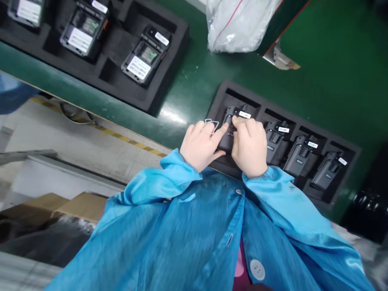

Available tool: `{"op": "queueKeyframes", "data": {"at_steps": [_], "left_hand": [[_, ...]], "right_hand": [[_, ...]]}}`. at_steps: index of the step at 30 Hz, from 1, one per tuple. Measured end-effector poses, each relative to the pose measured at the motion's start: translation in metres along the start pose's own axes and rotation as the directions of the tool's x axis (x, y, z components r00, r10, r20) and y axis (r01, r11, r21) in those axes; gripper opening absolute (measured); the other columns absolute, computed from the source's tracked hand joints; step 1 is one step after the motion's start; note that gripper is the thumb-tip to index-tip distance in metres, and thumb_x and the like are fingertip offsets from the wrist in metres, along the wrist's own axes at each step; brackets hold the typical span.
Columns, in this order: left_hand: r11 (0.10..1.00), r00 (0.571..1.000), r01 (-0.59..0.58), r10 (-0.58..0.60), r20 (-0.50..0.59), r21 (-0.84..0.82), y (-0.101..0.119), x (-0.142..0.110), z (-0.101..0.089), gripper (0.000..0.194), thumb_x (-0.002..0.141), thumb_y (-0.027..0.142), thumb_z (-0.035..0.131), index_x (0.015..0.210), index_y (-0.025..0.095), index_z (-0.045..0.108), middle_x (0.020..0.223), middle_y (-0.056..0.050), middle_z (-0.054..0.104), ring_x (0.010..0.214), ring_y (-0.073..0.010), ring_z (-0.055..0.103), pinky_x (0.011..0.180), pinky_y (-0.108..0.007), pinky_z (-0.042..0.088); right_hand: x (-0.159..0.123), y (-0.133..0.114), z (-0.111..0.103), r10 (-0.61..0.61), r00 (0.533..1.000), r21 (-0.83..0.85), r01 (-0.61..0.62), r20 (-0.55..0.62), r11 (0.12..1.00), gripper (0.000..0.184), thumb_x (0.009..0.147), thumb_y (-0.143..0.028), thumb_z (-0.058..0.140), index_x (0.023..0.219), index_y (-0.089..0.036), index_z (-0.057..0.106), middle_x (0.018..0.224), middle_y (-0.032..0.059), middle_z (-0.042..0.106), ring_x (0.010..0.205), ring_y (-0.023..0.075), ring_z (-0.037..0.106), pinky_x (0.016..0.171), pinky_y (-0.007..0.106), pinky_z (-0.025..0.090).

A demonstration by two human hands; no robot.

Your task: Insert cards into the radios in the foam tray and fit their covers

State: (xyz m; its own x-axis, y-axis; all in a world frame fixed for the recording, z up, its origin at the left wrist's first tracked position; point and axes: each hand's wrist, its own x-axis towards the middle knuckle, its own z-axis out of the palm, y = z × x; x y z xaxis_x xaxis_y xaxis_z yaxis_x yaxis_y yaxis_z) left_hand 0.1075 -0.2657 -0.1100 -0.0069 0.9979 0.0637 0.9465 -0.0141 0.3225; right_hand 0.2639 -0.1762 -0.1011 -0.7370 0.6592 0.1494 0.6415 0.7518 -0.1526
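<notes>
The device (226, 142) in front of me carries a white label (245, 114) at its far end and a pale logo lower down; the print on both is too blurred for me to read surely. Its casing is matt and dark, a rounded slab. My left hand (198, 145) grips its left side, thumb at the near edge, and my right hand (251, 147) grips its right side, fingers bent over the top. It is at the leftmost pocket of the right tray (218, 101); whether it sits fully down I cannot tell.

To the right, three more devices (298, 158) lie in their own pockets, each with a small white label and a pale logo patch. The tray is soft-looking dark foam, cut in straight-sided slots. Far left, another foam tray (172, 58) holds devices with open recesses, greenish parts inside and larger white labels lined with fine print.

The table (194, 72) is smooth, glossy green. On its far side lies a crinkled clear bag (239, 28) with a red line across it. My sleeves (151, 182) are shiny blue cloth, gathered at the wrists.
</notes>
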Motion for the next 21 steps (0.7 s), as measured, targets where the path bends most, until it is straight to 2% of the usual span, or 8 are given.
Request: {"op": "queueKeyframes", "data": {"at_steps": [5,6,8,10,12,14,17,21], "left_hand": [[0.991,0.999,-0.04,0.041,0.011,-0.129,-0.016,-0.002,0.0,0.08,0.081,0.056,0.072,0.144,0.016,0.047,0.113,-0.014,0.065,0.105,-0.0311,0.059,0.091,-0.042,0.045],[0.987,1.0,0.013,-0.014,-0.008,-0.162,-0.02,-0.003,0.001,0.081,0.08,0.057,0.073,0.143,0.015,0.046,0.111,-0.013,0.066,0.102,-0.0294,0.061,0.092,-0.04,0.046],[0.96,0.97,0.23,-0.24,-0.042,-0.161,-0.027,-0.004,0.001,0.077,0.078,0.057,0.073,0.138,0.017,0.048,0.106,-0.01,0.067,0.096,-0.0276,0.064,0.084,-0.037,0.048],[0.903,0.908,0.419,-0.417,0.046,-0.09,-0.033,-0.004,0.001,0.061,0.082,0.059,0.066,0.126,0.018,0.054,0.096,-0.008,0.067,0.09,-0.0281,0.066,0.075,-0.035,0.047],[0.887,0.866,0.461,-0.457,0.203,0.03,-0.035,-0.001,0.0,0.046,0.089,0.059,0.052,0.113,0.02,0.055,0.086,-0.006,0.067,0.081,-0.0291,0.067,0.067,-0.034,0.043],[0.886,0.838,0.44,-0.464,0.285,0.148,-0.035,0.003,-0.001,0.039,0.093,0.056,0.04,0.108,0.022,0.053,0.084,-0.007,0.068,0.079,-0.0316,0.068,0.064,-0.035,0.04],[0.879,0.835,0.423,-0.472,0.282,0.219,-0.031,0.015,-0.004,0.037,0.094,0.054,0.033,0.105,0.024,0.05,0.088,-0.01,0.071,0.083,-0.0337,0.07,0.064,-0.035,0.04],[0.891,0.865,0.376,-0.436,0.249,0.254,-0.009,0.042,-0.014,0.039,0.093,0.058,0.031,0.1,0.024,0.05,0.081,-0.01,0.069,0.078,-0.0339,0.069,0.061,-0.036,0.04]], "right_hand": [[-0.005,0.0,0.002,-0.012,1.0,0.175,0.011,0.004,0.985,0.044,0.095,-0.014,0.039,0.137,-0.011,0.054,0.132,0.0134,0.058,0.122,0.0278,0.049,0.109,0.048,0.044],[-0.011,0.0,-0.001,-0.01,1.0,0.218,0.014,-0.02,0.976,0.046,0.095,-0.014,0.041,0.139,-0.01,0.052,0.137,0.0132,0.055,0.129,0.0275,0.045,0.115,0.048,0.04],[-0.031,0.0,-0.009,0.023,0.996,0.284,0.001,-0.08,0.959,0.047,0.095,-0.017,0.045,0.141,-0.011,0.049,0.145,0.0122,0.049,0.138,0.0265,0.039,0.12,0.046,0.036],[-0.063,-0.001,-0.02,0.09,0.99,0.306,-0.052,-0.111,0.951,0.041,0.095,-0.022,0.05,0.136,-0.017,0.053,0.141,0.0105,0.052,0.132,0.0246,0.046,0.112,0.044,0.044],[-0.104,0.001,-0.028,0.166,0.981,0.267,-0.135,-0.098,0.954,0.03,0.095,-0.027,0.054,0.123,-0.022,0.059,0.124,0.0091,0.06,0.114,0.0211,0.058,0.095,0.038,0.054],[-0.144,0.008,-0.03,0.26,0.963,0.191,-0.242,-0.076,0.951,0.025,0.093,-0.032,0.057,0.115,-0.022,0.061,0.112,0.0082,0.061,0.096,0.0178,0.064,0.078,0.032,0.058],[-0.189,0.027,-0.024,0.402,0.909,0.079,-0.395,-0.113,0.915,0.025,0.09,-0.032,0.061,0.113,-0.02,0.061,0.11,0.0092,0.061,0.083,0.0188,0.066,0.064,0.034,0.058],[-0.213,0.06,-0.011,0.513,0.832,0.006,-0.524,-0.21,0.852,0.024,0.092,-0.029,0.058,0.114,-0.021,0.061,0.116,0.0115,0.062,0.089,0.023,0.067,0.074,0.04,0.06]]}}
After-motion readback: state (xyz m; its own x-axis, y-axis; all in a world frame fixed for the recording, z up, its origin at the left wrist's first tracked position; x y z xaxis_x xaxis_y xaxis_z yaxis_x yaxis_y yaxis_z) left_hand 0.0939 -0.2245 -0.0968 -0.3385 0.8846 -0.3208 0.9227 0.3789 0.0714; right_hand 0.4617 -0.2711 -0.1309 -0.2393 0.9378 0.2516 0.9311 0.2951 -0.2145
